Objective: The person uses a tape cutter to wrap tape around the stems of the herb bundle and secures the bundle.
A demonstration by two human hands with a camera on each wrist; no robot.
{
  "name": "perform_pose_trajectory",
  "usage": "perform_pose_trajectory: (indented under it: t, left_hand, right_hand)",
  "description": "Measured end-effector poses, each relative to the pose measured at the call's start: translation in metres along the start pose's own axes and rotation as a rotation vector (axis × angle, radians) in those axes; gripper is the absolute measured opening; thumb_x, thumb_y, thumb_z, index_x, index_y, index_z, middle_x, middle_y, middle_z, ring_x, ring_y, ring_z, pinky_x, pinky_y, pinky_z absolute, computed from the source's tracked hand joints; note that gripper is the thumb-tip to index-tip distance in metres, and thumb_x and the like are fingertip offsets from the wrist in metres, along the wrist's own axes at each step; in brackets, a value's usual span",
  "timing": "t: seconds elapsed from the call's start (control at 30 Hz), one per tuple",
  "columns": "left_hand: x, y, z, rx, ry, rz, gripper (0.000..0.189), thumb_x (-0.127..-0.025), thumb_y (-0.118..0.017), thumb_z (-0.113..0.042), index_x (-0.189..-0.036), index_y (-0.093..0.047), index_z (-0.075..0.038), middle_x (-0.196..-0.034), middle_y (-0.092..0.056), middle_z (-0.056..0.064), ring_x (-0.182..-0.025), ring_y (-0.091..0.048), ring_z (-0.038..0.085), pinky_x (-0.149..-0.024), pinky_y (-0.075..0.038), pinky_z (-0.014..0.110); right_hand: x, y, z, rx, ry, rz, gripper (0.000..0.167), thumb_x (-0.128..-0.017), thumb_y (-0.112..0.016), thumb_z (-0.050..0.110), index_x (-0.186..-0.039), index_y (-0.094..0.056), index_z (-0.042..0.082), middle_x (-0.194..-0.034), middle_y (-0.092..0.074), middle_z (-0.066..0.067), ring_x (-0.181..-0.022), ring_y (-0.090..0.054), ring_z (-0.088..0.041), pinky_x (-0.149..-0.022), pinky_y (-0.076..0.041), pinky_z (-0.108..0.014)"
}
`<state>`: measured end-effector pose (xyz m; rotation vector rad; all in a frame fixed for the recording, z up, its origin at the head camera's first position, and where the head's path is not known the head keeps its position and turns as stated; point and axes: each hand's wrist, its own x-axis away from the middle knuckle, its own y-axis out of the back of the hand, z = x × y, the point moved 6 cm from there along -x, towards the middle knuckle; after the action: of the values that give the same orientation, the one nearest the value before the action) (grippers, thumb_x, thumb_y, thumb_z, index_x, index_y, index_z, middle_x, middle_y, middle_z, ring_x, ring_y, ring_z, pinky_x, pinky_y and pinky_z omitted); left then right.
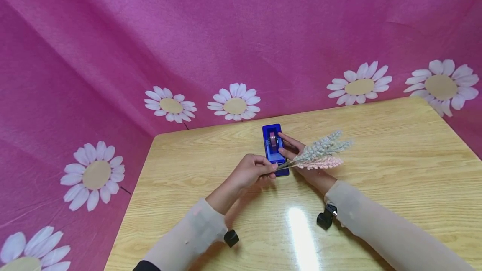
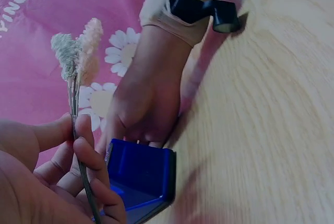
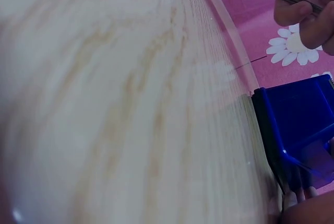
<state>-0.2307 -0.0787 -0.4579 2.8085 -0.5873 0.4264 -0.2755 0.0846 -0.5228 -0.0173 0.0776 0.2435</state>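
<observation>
A small bunch of dried-looking flower sprigs, pale green [image 1: 320, 149] and pink [image 1: 321, 163], points to the right in the head view. My left hand [image 1: 257, 167] pinches its thin stems [image 2: 78, 153] between thumb and fingers, over the near end of a blue tape dispenser [image 1: 267, 147]. A pinkish tape roll [image 1: 273, 139] sits in the dispenser. Along the dispenser's right side lies my right hand [image 1: 301, 158], its extended fingers touching the edge. Blue plastic [image 2: 141, 169] hides part of those fingers in the left wrist view.
The dispenser stands on a light wood table [image 1: 188, 149] toward its back edge. Behind and to the left hangs a magenta cloth [image 1: 241, 32] with white daisies. Small black cameras [image 1: 324, 220] are strapped at both wrists over beige sleeves.
</observation>
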Motion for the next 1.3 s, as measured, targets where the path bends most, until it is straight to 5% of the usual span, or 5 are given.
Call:
perform_pose_trajectory:
  t: [0.4,0.77,1.03,1.17,1.3]
  left_hand:
    - [0.007,0.008,-0.012,0.007,0.016,-0.032,0.011,-0.096,-0.074,-0.012,-0.093,-0.073,-0.001,-0.076,-0.074,0.001,-0.070,-0.066,0.012,-0.060,-0.040,0.026]
    - [0.009,0.016,-0.007,0.075,0.029,-0.043,0.015,-0.095,-0.075,-0.011,-0.107,-0.076,-0.001,-0.079,-0.073,-0.005,-0.073,-0.066,0.009,-0.062,-0.046,0.025]
    - [0.010,0.020,-0.002,0.210,-0.013,-0.062,0.012,-0.094,-0.072,0.000,-0.105,-0.077,0.002,-0.081,-0.070,-0.004,-0.075,-0.065,0.011,-0.071,-0.048,0.028]
    - [0.012,0.023,0.001,0.256,-0.001,-0.056,0.013,-0.095,-0.070,0.000,-0.093,-0.076,-0.011,-0.080,-0.071,-0.006,-0.077,-0.068,0.011,-0.069,-0.045,0.030]
    - [0.015,0.026,0.003,0.297,0.035,-0.058,0.016,-0.097,-0.068,-0.002,-0.090,-0.072,-0.016,-0.080,-0.073,-0.004,-0.080,-0.072,0.012,-0.064,-0.045,0.029]
  right_hand:
    - [-0.002,-0.001,0.009,0.123,0.083,-0.018,0.056,-0.106,-0.056,0.007,-0.158,-0.037,0.002,-0.160,-0.036,-0.025,-0.148,-0.034,-0.046,-0.120,-0.028,-0.057]
    - [-0.001,0.003,0.014,0.342,0.051,-0.107,0.055,-0.103,-0.064,0.015,-0.154,-0.047,0.009,-0.158,-0.043,-0.020,-0.149,-0.035,-0.040,-0.121,-0.028,-0.056]
    - [0.002,0.003,0.008,0.189,-0.027,-0.150,0.044,-0.101,-0.064,0.007,-0.144,-0.056,-0.003,-0.143,-0.059,-0.023,-0.130,-0.056,-0.027,-0.111,-0.043,-0.038]
    - [0.003,0.002,0.007,0.164,-0.019,-0.168,0.037,-0.101,-0.066,0.011,-0.134,-0.061,-0.006,-0.128,-0.067,-0.023,-0.111,-0.061,-0.013,-0.096,-0.047,-0.020]
    - [0.003,0.001,0.007,0.118,-0.018,-0.152,0.037,-0.102,-0.065,0.011,-0.135,-0.060,-0.006,-0.132,-0.065,-0.024,-0.119,-0.061,-0.018,-0.099,-0.047,-0.020]
